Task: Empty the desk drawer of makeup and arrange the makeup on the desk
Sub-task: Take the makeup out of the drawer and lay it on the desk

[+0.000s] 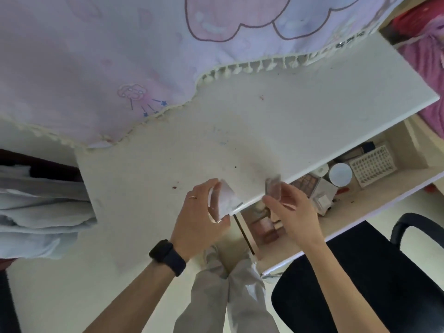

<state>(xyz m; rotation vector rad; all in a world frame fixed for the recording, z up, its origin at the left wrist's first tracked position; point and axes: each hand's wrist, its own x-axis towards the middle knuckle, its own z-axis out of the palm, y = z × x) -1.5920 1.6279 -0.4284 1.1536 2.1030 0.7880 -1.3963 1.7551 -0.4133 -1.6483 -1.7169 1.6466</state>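
Observation:
My left hand (200, 212) grips a clear, pale makeup case (224, 197) over the front edge of the white desk (240, 131). My right hand (292, 210) holds a small clear compact (273, 187) with pinkish contents at the same edge. Below the desk top the drawer (374, 188) stands pulled out. In it lie an eyeshadow palette (305, 182), a round white jar (340, 173), a pale box (323, 198), a white perforated basket (372, 164) and more pinkish items (266, 227) under my hands.
A pink and lilac cloth with a tasselled edge (120, 68) covers the far part of the desk. Folded pale blue fabric (40, 212) lies at the left. A black chair (384, 272) stands at the lower right, next to the drawer. My legs (228, 296) show below.

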